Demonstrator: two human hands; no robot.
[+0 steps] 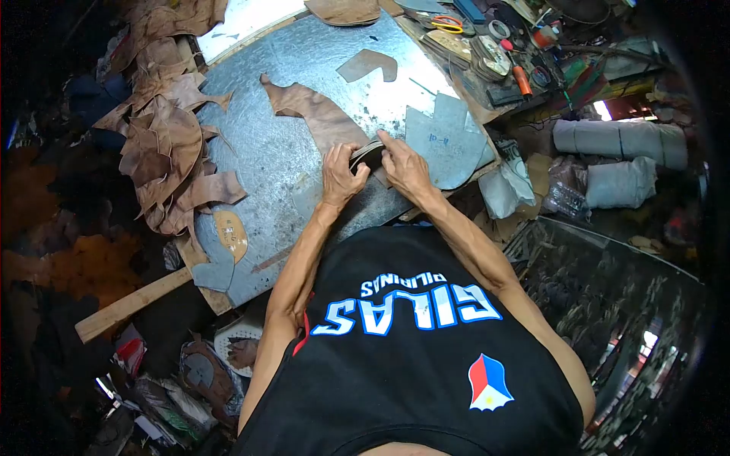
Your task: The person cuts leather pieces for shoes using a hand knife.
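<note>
Near the front edge of the metal-topped table (266, 144), both hands grip a small stack of thin, bent leather-like pieces (368, 150). My left hand (342, 176) is closed around its left end, with the thumb on the near side. My right hand (407, 169) pinches the other end, its index finger reaching over the top edge. The stack bows between them, and its lower part is hidden by my fingers. Just beyond lies a brown leather piece (323, 114) with a curved, irregular outline. To the right of my right hand rests a grey pattern sheet (447, 144) with handwriting on it.
Brown leather scraps (171, 152) heap over the table's left side. A tan sole-shaped pattern (230, 234) lies near the front left corner. A small angled leather piece (368, 65) sits farther back. Orange-handled scissors (447, 24) and tools crowd the back right. A wooden bar (133, 305) juts out left.
</note>
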